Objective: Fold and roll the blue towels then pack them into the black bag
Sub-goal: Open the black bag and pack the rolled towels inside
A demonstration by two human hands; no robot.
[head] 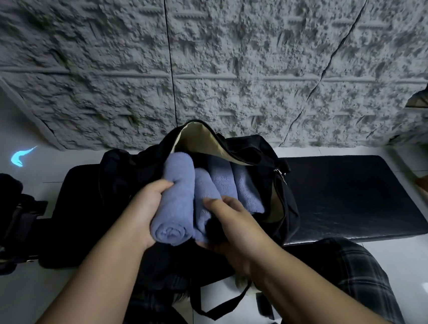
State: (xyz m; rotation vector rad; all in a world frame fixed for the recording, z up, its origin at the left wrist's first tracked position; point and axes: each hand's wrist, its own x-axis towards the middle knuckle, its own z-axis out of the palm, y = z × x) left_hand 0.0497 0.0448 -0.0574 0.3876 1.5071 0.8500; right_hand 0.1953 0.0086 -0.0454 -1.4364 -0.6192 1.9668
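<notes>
A black bag (282,181) with a cream lining stands open on a black padded bench, its zip mouth facing me. Three rolled blue towels (222,182) lie side by side inside it. My left hand (147,210) grips a further rolled blue towel (177,199) at the bag's left side, its spiral end toward me and its far end at the opening. My right hand (232,222) holds the near black edge of the bag, fingers touching the nearest packed roll. The bag's bottom is hidden.
The black padded bench (349,195) stretches to the right of the bag. A black strapped object (7,221) sits at the left. A grey textured wall panel (197,59) rises behind. My knees in dark checked trousers are below, on a white tiled floor (426,259).
</notes>
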